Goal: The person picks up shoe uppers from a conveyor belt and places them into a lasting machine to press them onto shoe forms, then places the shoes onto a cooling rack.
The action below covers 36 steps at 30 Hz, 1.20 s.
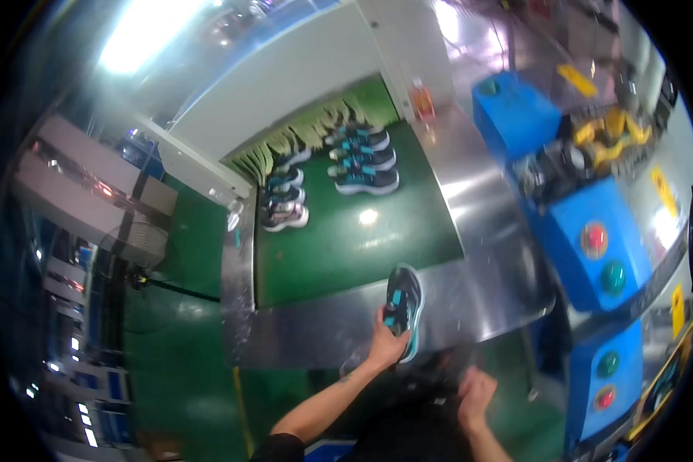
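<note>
My left hand (386,343) grips a black and teal sneaker (404,304) with a pale sole, its fingers wrapped around the heel part. That sneaker is above the near metal edge of the conveyor table (316,331), toe pointing away from me. My right hand (476,394) is closed, lower and to the right, in front of the table edge; whatever it may hold is hidden. Farther off on the green belt (339,262) lie two rows of similar sneakers, the right row (366,165) and the left row (286,196). One shoe at the left row's near end shows a pinkish-white part.
Strip curtains (262,158) hang at the opening of a white machine housing (300,69) behind the shoes. To my right stand blue control boxes (597,242) with red and green buttons. A small orange-labelled bottle (422,102) stands by the housing.
</note>
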Each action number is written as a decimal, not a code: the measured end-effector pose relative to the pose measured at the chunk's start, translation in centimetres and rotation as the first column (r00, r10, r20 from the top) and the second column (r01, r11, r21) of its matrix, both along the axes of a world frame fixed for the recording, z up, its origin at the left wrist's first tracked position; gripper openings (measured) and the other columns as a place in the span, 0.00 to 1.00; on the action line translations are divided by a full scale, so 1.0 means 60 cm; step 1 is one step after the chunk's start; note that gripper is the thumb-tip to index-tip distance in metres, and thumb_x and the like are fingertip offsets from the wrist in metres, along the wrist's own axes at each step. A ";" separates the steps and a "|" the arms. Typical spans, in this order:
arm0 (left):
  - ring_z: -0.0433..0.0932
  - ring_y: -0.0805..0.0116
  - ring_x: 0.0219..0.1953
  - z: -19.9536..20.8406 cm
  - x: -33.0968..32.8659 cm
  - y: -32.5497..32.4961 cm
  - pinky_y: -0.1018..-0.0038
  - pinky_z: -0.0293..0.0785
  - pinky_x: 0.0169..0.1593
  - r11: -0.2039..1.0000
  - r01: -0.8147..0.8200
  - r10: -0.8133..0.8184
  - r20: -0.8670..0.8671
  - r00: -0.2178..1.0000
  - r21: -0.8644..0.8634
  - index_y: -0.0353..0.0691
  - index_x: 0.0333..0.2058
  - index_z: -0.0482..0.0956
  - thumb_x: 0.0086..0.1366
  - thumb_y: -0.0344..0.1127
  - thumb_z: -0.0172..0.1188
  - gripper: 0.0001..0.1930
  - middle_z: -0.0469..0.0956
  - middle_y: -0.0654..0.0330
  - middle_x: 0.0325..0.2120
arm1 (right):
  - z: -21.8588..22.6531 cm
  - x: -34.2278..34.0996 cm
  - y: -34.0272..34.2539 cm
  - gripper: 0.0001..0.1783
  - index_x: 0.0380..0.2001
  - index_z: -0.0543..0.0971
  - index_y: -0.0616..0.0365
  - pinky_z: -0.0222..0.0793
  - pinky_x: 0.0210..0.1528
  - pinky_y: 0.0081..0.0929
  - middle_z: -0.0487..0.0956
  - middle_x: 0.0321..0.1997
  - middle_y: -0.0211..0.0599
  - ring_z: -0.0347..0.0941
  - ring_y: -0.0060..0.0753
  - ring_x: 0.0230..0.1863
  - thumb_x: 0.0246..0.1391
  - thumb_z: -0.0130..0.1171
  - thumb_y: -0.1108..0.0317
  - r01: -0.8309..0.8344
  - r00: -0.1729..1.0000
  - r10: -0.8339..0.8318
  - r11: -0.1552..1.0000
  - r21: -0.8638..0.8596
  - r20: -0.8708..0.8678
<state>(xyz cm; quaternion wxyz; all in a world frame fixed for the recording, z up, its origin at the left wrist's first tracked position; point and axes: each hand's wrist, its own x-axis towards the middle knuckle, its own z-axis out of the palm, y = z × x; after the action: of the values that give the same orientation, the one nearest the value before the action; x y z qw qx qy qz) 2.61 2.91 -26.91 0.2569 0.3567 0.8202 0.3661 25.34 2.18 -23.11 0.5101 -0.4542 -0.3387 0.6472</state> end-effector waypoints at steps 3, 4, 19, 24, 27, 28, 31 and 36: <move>0.67 0.45 0.56 -0.074 -0.101 -0.028 0.65 0.64 0.58 0.985 -0.075 0.054 0.136 0.989 0.156 0.34 0.62 0.51 0.49 0.35 0.68 0.45 0.65 0.41 0.53 | 0.004 -0.095 -0.010 0.26 0.07 0.57 0.53 0.41 0.17 0.22 0.57 0.09 0.22 0.51 0.15 0.13 0.57 0.52 0.70 -0.330 0.925 0.293 0.935 0.128 0.243; 0.65 0.49 0.58 -0.086 -0.121 -0.034 0.64 0.64 0.59 0.993 -0.064 0.049 0.144 0.988 0.100 0.34 0.63 0.50 0.48 0.35 0.69 0.47 0.64 0.42 0.55 | -0.012 -0.118 0.001 0.25 0.08 0.58 0.53 0.41 0.16 0.22 0.58 0.09 0.22 0.50 0.15 0.13 0.58 0.51 0.69 -0.264 0.946 0.218 0.948 0.179 0.239; 0.66 0.40 0.55 -0.269 -1.030 0.025 0.54 0.59 0.61 0.978 -0.096 0.180 -0.528 0.830 0.183 0.27 0.47 0.69 0.55 0.24 0.51 0.19 0.70 0.40 0.49 | 0.075 -0.910 0.585 0.40 0.54 0.68 0.64 0.65 0.59 0.36 0.70 0.55 0.50 0.67 0.46 0.58 0.41 0.71 0.55 -0.796 0.404 0.304 0.581 0.168 0.863; 0.61 0.45 0.61 -0.395 -1.194 0.035 0.56 0.57 0.63 0.951 -0.225 0.300 -0.464 0.834 0.210 0.28 0.56 0.63 0.60 0.24 0.49 0.24 0.63 0.42 0.57 | -0.167 -1.212 0.740 0.47 0.55 0.64 0.63 0.72 0.47 0.43 0.72 0.50 0.54 0.73 0.56 0.47 0.34 0.72 0.50 -0.851 -0.183 -0.046 0.507 -0.135 0.982; 0.61 0.44 0.61 -0.408 -1.226 0.000 0.57 0.57 0.64 0.980 -0.155 0.197 -0.493 0.847 0.126 0.30 0.53 0.66 0.58 0.22 0.49 0.21 0.64 0.47 0.58 | -0.240 -1.234 0.737 0.38 0.41 0.68 0.61 0.75 0.37 0.43 0.76 0.40 0.52 0.77 0.52 0.36 0.31 0.74 0.51 -0.886 -0.148 -0.218 0.463 -0.031 0.965; 0.61 0.44 0.61 -0.411 -1.219 -0.021 0.57 0.57 0.64 0.978 -0.180 0.210 -0.495 0.843 0.107 0.30 0.53 0.66 0.58 0.22 0.49 0.22 0.64 0.47 0.58 | -0.235 -1.241 0.724 0.37 0.40 0.68 0.62 0.74 0.36 0.44 0.77 0.37 0.52 0.77 0.53 0.35 0.31 0.73 0.50 -0.872 -0.185 -0.182 0.483 -0.076 0.966; 0.59 0.44 0.62 -0.439 -1.192 -0.099 0.56 0.54 0.66 0.970 -0.232 0.230 -0.571 0.788 0.071 0.31 0.57 0.64 0.57 0.25 0.51 0.26 0.64 0.47 0.59 | -0.180 -1.225 0.586 0.37 0.34 0.72 0.63 0.73 0.36 0.45 0.78 0.31 0.53 0.77 0.55 0.34 0.30 0.72 0.43 -0.814 -0.094 0.017 0.574 -0.087 0.995; 0.71 0.51 0.54 -0.259 -1.088 -0.005 0.61 0.66 0.58 0.904 -0.344 0.387 -0.143 0.911 0.252 0.31 0.51 0.69 0.57 0.24 0.56 0.21 0.71 0.47 0.52 | -0.012 -0.942 0.286 0.43 0.41 0.78 0.66 0.71 0.52 0.33 0.81 0.41 0.46 0.79 0.36 0.42 0.25 0.79 0.45 -0.592 0.452 0.379 0.805 -0.046 0.808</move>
<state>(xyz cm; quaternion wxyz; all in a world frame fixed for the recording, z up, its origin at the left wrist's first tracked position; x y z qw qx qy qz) -62.67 2.62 -42.46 0.0627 0.2555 0.8474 0.4612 -31.21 19.34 -23.84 0.1513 -0.5063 -0.7183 0.4526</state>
